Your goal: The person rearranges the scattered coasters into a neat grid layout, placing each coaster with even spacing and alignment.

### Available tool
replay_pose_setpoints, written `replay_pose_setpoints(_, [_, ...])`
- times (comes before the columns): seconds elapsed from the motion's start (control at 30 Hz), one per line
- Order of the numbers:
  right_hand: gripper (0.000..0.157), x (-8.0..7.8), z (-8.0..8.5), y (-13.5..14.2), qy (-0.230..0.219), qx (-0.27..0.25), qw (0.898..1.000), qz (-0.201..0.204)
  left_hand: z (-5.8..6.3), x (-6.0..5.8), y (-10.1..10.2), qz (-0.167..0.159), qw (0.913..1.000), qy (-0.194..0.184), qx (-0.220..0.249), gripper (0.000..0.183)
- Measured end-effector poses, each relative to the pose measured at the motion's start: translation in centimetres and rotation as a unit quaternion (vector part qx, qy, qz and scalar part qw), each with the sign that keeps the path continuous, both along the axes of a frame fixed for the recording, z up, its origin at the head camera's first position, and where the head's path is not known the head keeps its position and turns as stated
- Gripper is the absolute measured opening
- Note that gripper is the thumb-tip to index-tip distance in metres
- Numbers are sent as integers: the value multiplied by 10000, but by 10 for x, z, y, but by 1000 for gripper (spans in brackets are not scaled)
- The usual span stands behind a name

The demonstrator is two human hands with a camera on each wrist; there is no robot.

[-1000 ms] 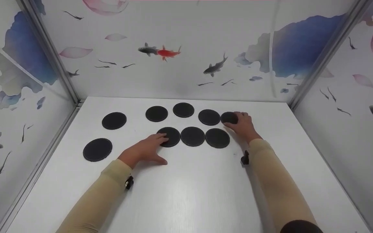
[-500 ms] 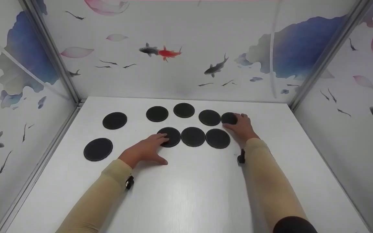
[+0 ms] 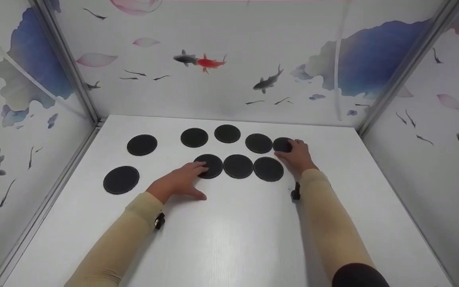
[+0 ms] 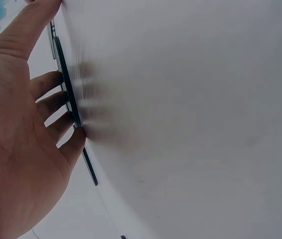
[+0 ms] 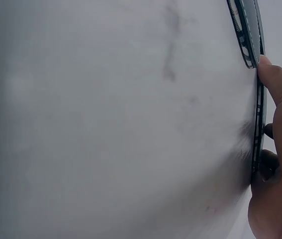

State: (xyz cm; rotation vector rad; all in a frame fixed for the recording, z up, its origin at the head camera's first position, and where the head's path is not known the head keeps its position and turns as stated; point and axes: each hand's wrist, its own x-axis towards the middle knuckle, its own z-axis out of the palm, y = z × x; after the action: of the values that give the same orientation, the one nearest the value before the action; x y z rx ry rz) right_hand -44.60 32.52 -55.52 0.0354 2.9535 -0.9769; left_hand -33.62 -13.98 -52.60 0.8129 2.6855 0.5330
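Note:
Fingertips of my left hand (image 3: 178, 182) rest on a round black coaster (image 3: 214, 167), the left one of a front row of three. Its fingers are nearly straight and the thumb lies apart on the white table. In the left wrist view the fingertips meet the edge-on coaster (image 4: 67, 82). My right hand (image 3: 299, 156) grips the edge of another black coaster (image 3: 282, 144) at the right end of the back row, thumb at the near edge and fingers at the right. Stitching shows along a neighbouring coaster (image 5: 247, 32) in the right wrist view.
Two coasters, a middle (image 3: 238, 166) and a right one (image 3: 268, 169), complete the front row side by side. Several more, such as one at the back (image 3: 227, 133), lie behind. Two lie at the left (image 3: 121, 180). Fish-patterned panels (image 3: 221, 91) enclose the white table (image 3: 229, 231).
Both hands stay on the same coasters. The right forearm has shifted slightly left, and the head view has tilted a little. The coasters show no clear movement.

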Motion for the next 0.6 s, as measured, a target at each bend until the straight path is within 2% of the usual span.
replay_pose_setpoints(0.3, [97, 3, 0, -4, 134, -35, 9998, -120, -4, 2, 0, 42, 10000, -50, -36, 104])
replay_pose_setpoints(0.6, [97, 2, 4, -5, 170, -98, 9994, -285, 3, 1, 1, 22, 10000, 47, -28, 105])
